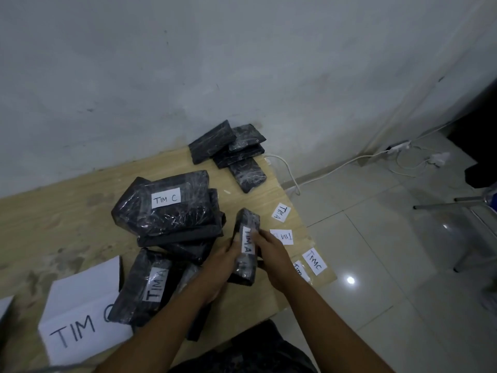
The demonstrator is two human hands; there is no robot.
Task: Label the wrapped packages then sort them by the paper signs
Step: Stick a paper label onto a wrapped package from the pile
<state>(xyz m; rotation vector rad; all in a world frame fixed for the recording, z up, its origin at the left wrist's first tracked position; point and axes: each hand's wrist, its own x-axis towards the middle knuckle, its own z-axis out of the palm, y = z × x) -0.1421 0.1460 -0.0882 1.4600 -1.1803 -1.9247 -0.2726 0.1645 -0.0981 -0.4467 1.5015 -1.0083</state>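
Note:
A narrow black wrapped package (246, 246) bearing a white "TIM A" label is held upright-tilted between both hands above the table's right part. My left hand (220, 265) grips its left side; my right hand (271, 251) presses fingers on the label side. A pile of black packages (172, 211) lies to the left, the top one labelled "TIM C". Another package labelled "TIM A" (146, 286) lies at the front. Several unlabelled packages (231, 149) are stacked at the far edge. Loose labels lie at the right: "TIM A" (281, 212), one upside down (282, 236), "TIM C" (314, 261).
A large paper sign reading "TIM C" (83, 316) lies at the front left on the wooden table (53, 224). A white cable (290, 170) hangs off the table's right edge toward a power strip (398, 146) on the tiled floor. A wall runs behind.

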